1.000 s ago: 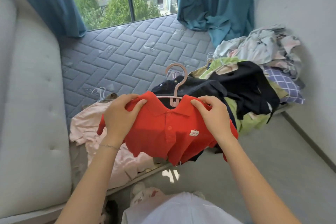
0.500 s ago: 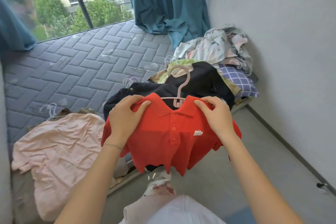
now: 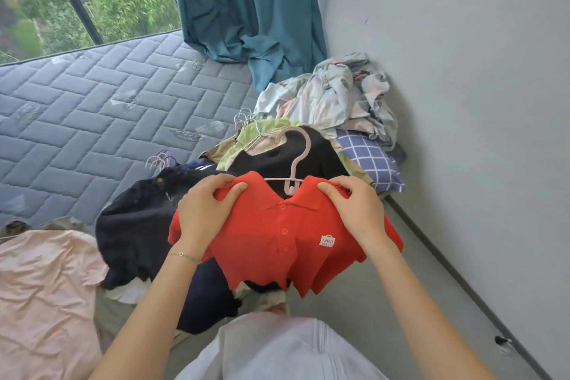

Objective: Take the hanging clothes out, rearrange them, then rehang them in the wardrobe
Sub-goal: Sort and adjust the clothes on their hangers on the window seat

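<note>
A small red polo shirt hangs on a pale pink hanger, held up in front of me above the bed's edge. My left hand grips its left shoulder, and my right hand grips its right shoulder, fingers curled over the fabric. The hanger's hook stands up between my hands. Behind the shirt lies a pile of dark clothes on hangers, and a black garment over a green one.
A grey quilted mattress fills the left side. A pink garment lies at its near left. Crumpled floral bedding and a checked pillow sit against the white wall. A teal curtain hangs behind. Grey floor runs along the wall.
The view has swung to the right, toward the wall. Both hands keep the same hold on the red shirt's shoulders, carrying it to the right with the turn.
</note>
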